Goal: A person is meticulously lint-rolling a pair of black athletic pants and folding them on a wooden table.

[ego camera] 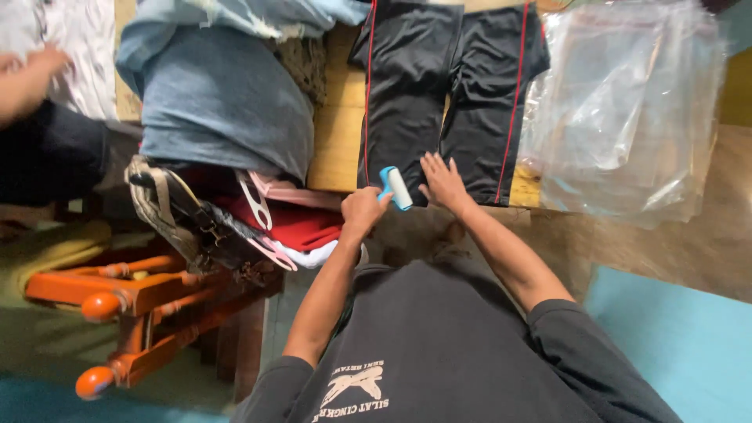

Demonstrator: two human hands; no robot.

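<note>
Head view, looking down past the person's dark shirt (pixel 439 352): the left hand (pixel 363 210) has its fingers curled tight around the blue handle of a lint roller (pixel 395 187), whose white roll rests on the lower hem of the black trousers (pixel 407 86). The right hand (pixel 443 182) lies flat just beside the roller, fingers spread wide and pressing on the same hem, holding nothing. The trousers, with thin red side stripes, lie spread out on a wooden surface (pixel 337 133), legs pointing toward the person. To the right of them, a stack of clear plastic bags (pixel 627 110) overlaps the edge of the surface. To the left sits a pile of folded clothes (pixel 227 102), blue-grey on top with red and white pieces under it. An orange wooden chair (pixel 141 305) stands lower left. At the far left edge, another person's arm (pixel 27 82) reaches over pale cloth.
</note>
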